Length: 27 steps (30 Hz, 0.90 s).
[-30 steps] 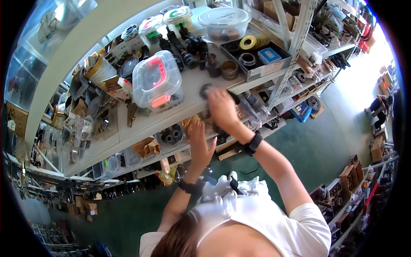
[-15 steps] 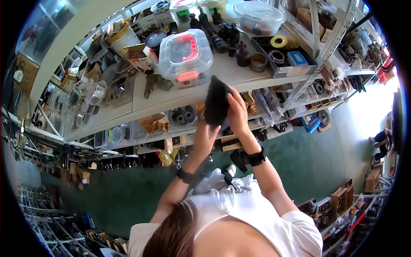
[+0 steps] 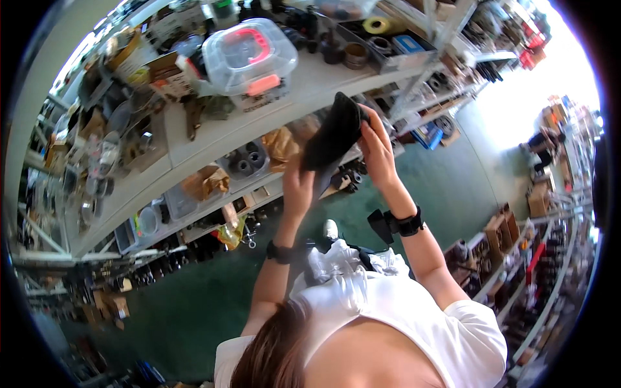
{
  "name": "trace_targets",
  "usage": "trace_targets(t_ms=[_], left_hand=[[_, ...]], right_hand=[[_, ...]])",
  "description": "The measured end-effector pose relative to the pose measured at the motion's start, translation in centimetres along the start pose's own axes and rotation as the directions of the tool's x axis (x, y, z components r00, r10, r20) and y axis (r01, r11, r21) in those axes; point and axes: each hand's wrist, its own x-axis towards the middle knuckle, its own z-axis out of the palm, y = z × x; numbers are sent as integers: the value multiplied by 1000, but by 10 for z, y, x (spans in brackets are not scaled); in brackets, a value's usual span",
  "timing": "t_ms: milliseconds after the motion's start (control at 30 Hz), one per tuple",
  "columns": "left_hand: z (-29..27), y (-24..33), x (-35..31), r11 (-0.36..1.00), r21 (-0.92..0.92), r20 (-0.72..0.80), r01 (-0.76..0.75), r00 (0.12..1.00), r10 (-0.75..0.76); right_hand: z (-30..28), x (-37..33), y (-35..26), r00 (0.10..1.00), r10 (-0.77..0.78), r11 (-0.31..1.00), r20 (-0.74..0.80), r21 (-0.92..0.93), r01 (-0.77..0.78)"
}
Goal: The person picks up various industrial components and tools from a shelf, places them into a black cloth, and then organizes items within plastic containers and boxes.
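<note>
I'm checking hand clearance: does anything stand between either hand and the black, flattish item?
Nothing visible does. The bare right hand holds the black, flattish item by its right edge. The bare left hand is at the item's lower left edge; blur hides whether it touches.

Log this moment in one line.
Right hand: holds black item by its right edge; left hand: at its lower end; clear lidded box: on shelf
</note>
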Motion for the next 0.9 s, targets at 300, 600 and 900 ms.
trace_targets(t_ms=[300, 600, 900], left_hand=[[44, 49, 39, 976, 105, 322, -190, 935, 147], [154, 81, 18, 919, 332, 474, -213, 880, 33], [203, 104, -5, 965, 246, 448, -94, 893, -28]], right_hand=[[-115, -64, 39, 833, 378, 841, -404, -228, -491], [-171, -90, 83, 890, 421, 895, -173, -76, -439], [-214, -47, 48, 936, 160, 978, -313, -75, -193]])
